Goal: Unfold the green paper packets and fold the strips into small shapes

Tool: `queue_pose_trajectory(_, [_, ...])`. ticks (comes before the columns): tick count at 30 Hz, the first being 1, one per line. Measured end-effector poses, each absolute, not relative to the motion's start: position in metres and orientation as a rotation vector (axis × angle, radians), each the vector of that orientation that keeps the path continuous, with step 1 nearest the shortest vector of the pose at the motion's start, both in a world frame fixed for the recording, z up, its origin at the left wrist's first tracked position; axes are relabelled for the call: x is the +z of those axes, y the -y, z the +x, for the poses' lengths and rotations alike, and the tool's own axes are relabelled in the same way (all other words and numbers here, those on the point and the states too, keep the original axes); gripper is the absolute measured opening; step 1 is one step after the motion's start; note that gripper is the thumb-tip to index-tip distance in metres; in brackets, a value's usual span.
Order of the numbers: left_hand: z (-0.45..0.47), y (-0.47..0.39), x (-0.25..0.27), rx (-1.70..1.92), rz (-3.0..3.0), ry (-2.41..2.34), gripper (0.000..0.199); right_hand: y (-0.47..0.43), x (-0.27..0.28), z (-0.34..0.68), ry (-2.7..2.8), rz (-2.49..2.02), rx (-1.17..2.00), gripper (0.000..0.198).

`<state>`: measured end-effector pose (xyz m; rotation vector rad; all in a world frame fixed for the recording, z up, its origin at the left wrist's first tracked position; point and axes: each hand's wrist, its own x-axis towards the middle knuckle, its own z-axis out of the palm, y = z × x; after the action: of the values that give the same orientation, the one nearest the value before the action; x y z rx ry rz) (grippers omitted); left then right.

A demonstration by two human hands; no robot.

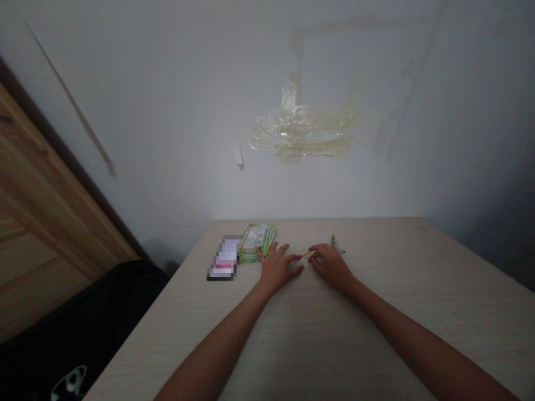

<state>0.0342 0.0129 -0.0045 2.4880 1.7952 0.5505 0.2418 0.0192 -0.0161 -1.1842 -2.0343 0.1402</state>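
Observation:
A small flat packet (301,256), white with yellow and red print, is between my two hands low over the table. My left hand (276,267) pinches its left end with thumb and forefinger, the other fingers spread towards a green and white package (256,240). From the other side, my right hand (331,264) has its fingertips closed on the packet's right edge. Just beyond the right hand lies a small crumpled green and white piece (336,244), too small to name and partly hidden by that hand.
A phone-like dark-edged object (222,262) with a blurred-out face lies left of the green package. The pale wooden table (292,345) meets a white wall (188,111) with peeling clear tape (305,133). A black cloth item (83,328) and wooden panel (33,223) stand at left.

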Motion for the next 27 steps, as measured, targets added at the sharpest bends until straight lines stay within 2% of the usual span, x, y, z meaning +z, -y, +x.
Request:
queue_pose_trajectory(5, [0.035,-0.012,-0.004,0.523,2.49,-1.823,0.04,-0.012,-0.012,0.241,2.085,-1.117,0.183,0.024])
queue_pose_trajectory(15, [0.034,-0.012,-0.004,0.541,2.494,-1.808,0.038,-0.01,-0.011,0.243,2.107,-1.03,0.238,0.021])
queue_pose_trajectory(21, [0.034,-0.012,-0.005,0.526,2.483,-1.795,0.039,-0.02,-0.02,0.25,2.071,-1.109,0.214,0.007])
queue_pose_trajectory(27, [0.033,-0.015,-0.007,0.548,2.484,-1.777,0.038,-0.028,-0.022,0.252,2.025,-1.254,0.213,0.012])
